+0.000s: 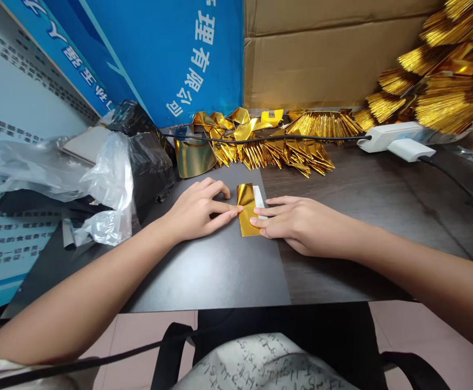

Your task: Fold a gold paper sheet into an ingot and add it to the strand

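Two hands flank a gold foil strip (248, 216) on a black mat (204, 276): the left hand (196, 211) and right hand (297, 225), fingers together, tips touching its edges, not clamped (a white strip (260, 201) peeks out alongside). Uneven pressure could crease the foil or skid it askew.

- We count two hands: the left hand (198, 210) and the right hand (301, 225).
- Between them we see one gold foil strip (247, 216) and one white paper strip (259, 196).
- Under the hands, we find one black mat (204, 271).
- Left of the left hand, we count one clear plastic bag (106, 189) and one black plastic bag (149, 170).
- Beyond the right hand, we count one white power strip (394, 136).
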{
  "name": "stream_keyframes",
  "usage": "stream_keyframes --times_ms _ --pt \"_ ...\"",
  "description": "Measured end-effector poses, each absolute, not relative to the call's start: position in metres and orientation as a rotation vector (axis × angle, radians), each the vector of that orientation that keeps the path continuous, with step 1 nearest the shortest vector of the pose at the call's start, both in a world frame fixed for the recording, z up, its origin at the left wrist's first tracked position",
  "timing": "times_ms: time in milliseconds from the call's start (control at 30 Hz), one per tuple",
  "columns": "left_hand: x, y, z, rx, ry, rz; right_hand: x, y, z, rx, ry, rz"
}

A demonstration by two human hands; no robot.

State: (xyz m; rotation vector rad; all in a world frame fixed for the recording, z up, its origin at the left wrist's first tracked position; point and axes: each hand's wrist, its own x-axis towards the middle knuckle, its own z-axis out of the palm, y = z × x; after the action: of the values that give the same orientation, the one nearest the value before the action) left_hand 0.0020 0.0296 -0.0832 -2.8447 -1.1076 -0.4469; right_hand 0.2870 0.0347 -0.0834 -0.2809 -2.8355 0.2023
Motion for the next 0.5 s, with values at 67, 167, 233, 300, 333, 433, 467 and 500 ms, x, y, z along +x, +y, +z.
stream_keyframes --times_ms 67,167,233,300,333,433,467,500 --pt "0.002 0.0309 -0.0844 -2.826 -1.15 -0.447 0.2873 0.0349 -0.0842 -0.283 -2.846 0.207" --pt "0.0022 0.0326 -0.0859 -2.81 -1.199 -0.437 0.2877 0.0348 -0.0848 -0.298 -2.853 0.213" --pt "0.0029 0.0331 -0.0865 -2.793 -1.246 -0.43 0.2877 0.0345 -0.0848 -0.314 -2.858 0.219" --pt "0.0039 0.0331 -0.0868 -2.767 -1.289 -0.427 0.2877 0.0342 -0.0845 -0.319 -2.861 0.219" --pt "0.0045 0.0331 -0.087 -2.748 -1.309 -0.423 0.2876 0.0342 -0.0844 -0.316 -2.859 0.218" --pt "0.0067 0.0335 -0.088 -2.673 -1.365 -0.424 0.2876 0.0344 -0.084 -0.306 -2.844 0.215" --pt "0.0075 0.0338 -0.0884 -2.651 -1.379 -0.427 0.2876 0.0345 -0.084 -0.307 -2.842 0.216" --pt "0.0083 0.034 -0.089 -2.637 -1.39 -0.427 0.2876 0.0346 -0.084 -0.311 -2.843 0.216"
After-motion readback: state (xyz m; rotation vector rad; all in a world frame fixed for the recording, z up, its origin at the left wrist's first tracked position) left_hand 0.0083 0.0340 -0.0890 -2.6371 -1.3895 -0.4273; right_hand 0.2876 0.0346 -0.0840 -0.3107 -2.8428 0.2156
